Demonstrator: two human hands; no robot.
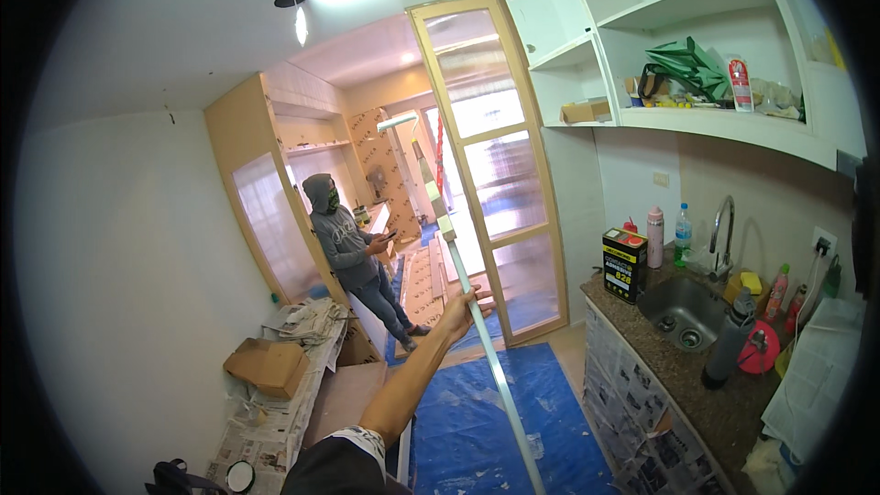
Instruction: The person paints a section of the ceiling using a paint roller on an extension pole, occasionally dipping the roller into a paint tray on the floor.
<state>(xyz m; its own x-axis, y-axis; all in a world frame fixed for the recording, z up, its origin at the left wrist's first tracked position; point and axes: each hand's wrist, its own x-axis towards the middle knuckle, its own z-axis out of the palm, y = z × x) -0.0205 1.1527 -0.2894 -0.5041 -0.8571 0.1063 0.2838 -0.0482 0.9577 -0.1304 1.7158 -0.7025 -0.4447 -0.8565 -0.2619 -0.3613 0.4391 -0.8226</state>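
My left hand (466, 310) is wrapped round the pale pole (502, 383) of a long-handled paint roller, with my forearm reaching in from below. The pole slants from the lower edge up and away from me. Tape-like bands join its upper part to the roller's handle (423, 161). At the far end, the white roller sleeve (397, 122) is raised in the room beyond, below ceiling height. My right hand is out of the picture.
A person (344, 243) in a grey hoodie stands ahead left, holding a phone. A wood-framed glazed door (500, 165) stands right of the pole. Blue sheeting (522, 431) covers the floor. At right is a counter with a sink (683, 316); at left, a newspaper-covered surface carries a cardboard box (266, 367).
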